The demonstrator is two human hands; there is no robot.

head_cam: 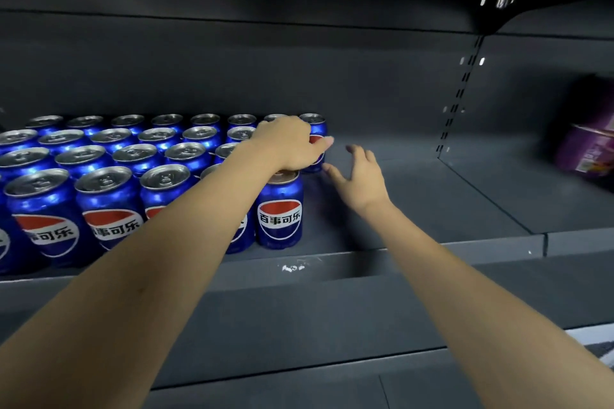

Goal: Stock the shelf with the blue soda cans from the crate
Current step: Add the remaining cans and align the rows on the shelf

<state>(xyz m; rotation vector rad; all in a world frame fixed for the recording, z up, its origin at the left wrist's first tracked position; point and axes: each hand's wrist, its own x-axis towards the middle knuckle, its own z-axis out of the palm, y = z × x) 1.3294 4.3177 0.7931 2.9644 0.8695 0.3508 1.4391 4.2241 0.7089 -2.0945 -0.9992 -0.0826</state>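
Note:
Several rows of blue soda cans [109, 156] stand upright on the left part of the dark grey shelf [432, 209]. My left hand [285, 143] reaches over the right end of the rows, just behind the front-right can [279, 209]. Its fingers curl down round a can that is mostly hidden beneath it. Its thumb lies across the rear-right can [314, 124]. My right hand [360, 176] hovers just right of the cans, with its fingers spread and holding nothing. The crate is out of view.
Right of the cans the shelf floor is bare up to a slotted upright [460, 93]. Beyond it, a blurred purple package [588, 149] sits in the neighbouring bay. Another shelf hangs overhead, and a lower ledge [299, 319] juts out below the front lip.

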